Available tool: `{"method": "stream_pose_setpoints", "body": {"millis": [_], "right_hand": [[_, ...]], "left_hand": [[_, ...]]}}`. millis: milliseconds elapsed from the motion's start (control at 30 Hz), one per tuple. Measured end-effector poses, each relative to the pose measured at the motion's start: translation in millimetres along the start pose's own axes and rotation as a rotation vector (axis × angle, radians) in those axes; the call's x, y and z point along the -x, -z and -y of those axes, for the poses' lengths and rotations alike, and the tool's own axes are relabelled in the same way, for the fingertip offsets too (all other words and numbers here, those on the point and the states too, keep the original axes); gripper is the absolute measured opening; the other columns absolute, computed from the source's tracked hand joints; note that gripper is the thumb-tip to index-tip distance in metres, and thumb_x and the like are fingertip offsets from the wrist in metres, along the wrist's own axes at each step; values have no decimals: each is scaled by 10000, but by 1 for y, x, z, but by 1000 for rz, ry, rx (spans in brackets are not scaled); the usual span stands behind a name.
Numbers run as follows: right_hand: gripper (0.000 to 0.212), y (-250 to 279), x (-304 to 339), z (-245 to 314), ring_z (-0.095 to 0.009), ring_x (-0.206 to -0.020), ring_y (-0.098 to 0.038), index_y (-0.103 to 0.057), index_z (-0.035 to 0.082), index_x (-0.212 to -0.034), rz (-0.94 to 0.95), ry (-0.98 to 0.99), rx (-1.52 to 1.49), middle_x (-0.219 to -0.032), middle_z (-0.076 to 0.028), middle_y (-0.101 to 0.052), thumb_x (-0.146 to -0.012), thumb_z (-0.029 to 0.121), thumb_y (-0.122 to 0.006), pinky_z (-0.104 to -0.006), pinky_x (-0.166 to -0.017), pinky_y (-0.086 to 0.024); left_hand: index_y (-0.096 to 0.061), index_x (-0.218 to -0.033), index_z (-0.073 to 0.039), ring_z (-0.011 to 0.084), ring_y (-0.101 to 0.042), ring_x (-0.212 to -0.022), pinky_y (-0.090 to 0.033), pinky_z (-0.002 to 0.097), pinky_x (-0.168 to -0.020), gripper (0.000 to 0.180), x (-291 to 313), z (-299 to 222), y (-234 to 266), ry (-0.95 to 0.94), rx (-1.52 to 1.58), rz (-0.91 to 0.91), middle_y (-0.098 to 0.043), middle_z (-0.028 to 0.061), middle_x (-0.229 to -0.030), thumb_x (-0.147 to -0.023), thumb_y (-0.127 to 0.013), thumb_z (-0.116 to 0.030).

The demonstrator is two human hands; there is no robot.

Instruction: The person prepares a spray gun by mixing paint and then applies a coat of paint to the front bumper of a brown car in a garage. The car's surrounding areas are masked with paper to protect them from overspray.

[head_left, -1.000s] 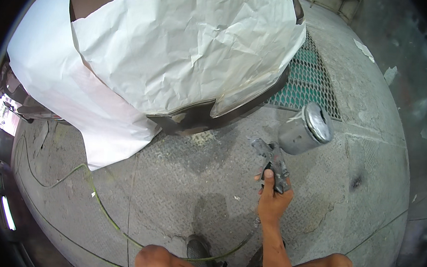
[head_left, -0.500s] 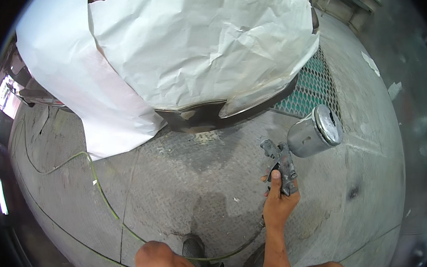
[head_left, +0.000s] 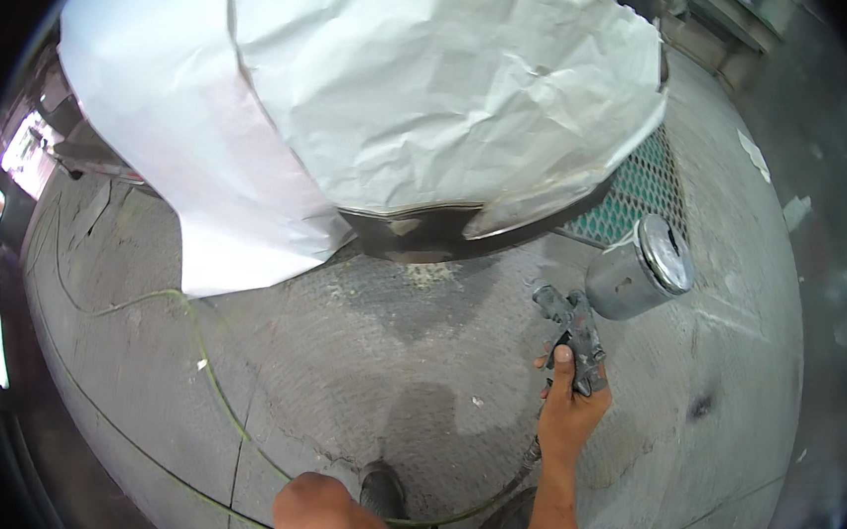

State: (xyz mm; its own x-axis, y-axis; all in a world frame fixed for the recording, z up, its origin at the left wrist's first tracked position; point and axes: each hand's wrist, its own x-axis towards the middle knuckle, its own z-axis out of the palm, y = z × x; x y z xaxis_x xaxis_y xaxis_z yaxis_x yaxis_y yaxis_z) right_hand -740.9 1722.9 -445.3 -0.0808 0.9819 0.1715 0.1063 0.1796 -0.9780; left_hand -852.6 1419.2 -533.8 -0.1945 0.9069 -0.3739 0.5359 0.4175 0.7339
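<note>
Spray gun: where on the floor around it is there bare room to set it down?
Bare floor lies left of the right hand holding the spray gun, bordered by the green hose and the paper-masked panel above. More lies right of the metal cup, toward the wall. It is crowded around the grate and near the knees.

spray gun (head_left: 577, 331) shifted right, white masking paper (head_left: 437, 87) now nearer
</note>
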Motion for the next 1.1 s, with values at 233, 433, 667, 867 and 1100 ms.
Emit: {"method": "stream_pose_setpoints", "body": {"millis": [233, 433, 667, 867, 1100], "right_hand": [[412, -32, 24, 28, -85, -668, -551, -632, -54, -1222, 288, 7, 95, -841, -40, -638, -942, 240, -698, -260, -597, -440], [457, -50, 42, 29, -106, -708, -565, -606, -57, -1268, 436, 11, -39, -857, -64, -625, -918, 212, -725, -263, -616, -451], [410, -57, 47, 18, -118, -733, -557, -601, -36, -1277, 275, 6, 60, -866, -65, -611, -926, 149, -704, -263, -638, -451], [452, -100, 59, 30, -120, -752, -561, -577, -25, -1321, 368, 106, 23, -875, -69, -594, -915, 123, -712, -266, -646, -457], [471, -114, 66, 24, -128, -739, -569, -571, -23, -1330, 395, 152, -61, -885, -86, -602, -917, 150, -716, -272, -641, -462]], "left_hand": [[-669, -959, 1, 242, -657, -782, -513, 359, -704, 287, 3, -1, -1, 2, 24, 4, -691, 136, -865, -966, -592, -276], [-670, -963, 0, 243, -658, -789, -513, 360, -708, 281, 5, 0, -3, 0, 44, -1, -692, 136, -871, -964, -595, -271], [-670, -967, -1, 245, -659, -796, -514, 360, -713, 273, 12, 0, -1, -3, 63, -11, -692, 136, -878, -962, -599, -265], [-670, -971, -2, 246, -660, -802, -514, 360, -717, 267, 16, 2, 1, 1, 75, -5, -693, 137, -884, -960, -602, -259], [-670, -975, -3, 247, -661, -810, -515, 360, -722, 259, 16, 4, 5, -7, 88, 4, -693, 137, -890, -957, -605, -253]]}}
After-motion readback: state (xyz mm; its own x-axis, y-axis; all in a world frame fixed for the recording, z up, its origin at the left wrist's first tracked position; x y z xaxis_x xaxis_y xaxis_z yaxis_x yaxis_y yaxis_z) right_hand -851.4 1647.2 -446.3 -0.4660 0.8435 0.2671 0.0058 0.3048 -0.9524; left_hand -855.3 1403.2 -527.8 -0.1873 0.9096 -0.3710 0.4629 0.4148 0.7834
